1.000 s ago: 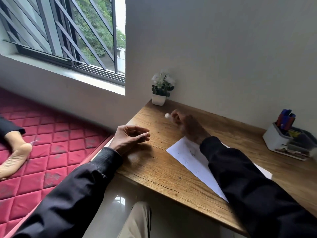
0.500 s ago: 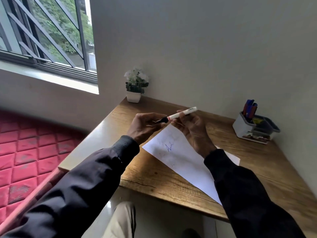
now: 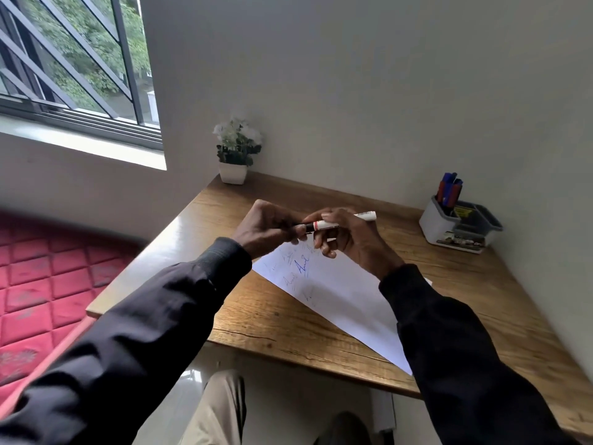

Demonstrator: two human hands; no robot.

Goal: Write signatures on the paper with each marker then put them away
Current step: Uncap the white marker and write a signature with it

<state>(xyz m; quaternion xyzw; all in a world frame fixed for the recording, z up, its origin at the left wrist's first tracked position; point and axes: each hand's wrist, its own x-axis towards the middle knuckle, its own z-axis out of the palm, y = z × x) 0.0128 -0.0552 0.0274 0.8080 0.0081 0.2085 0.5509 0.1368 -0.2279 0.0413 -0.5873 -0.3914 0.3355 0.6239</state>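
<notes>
A white marker (image 3: 340,222) with a red band and a dark cap end lies level between both hands, above the far end of the paper. My right hand (image 3: 346,242) grips its white barrel. My left hand (image 3: 266,231) is closed around the dark cap end. The white paper (image 3: 337,293) lies slantwise on the wooden desk (image 3: 272,319) and bears several blue signatures near its far corner. Blue and red markers (image 3: 449,191) stand upright in a grey and white organizer (image 3: 459,224) at the back right of the desk.
A small white pot with a flowering plant (image 3: 236,152) stands at the desk's back left corner by the wall. A barred window is at the upper left. A red quilted mattress (image 3: 38,284) lies on the floor to the left. My knees show below the desk's front edge.
One second ago my right hand reached far across the desk and my left hand rested open. Both hands have since come together on the marker over the paper. The view has swung right.
</notes>
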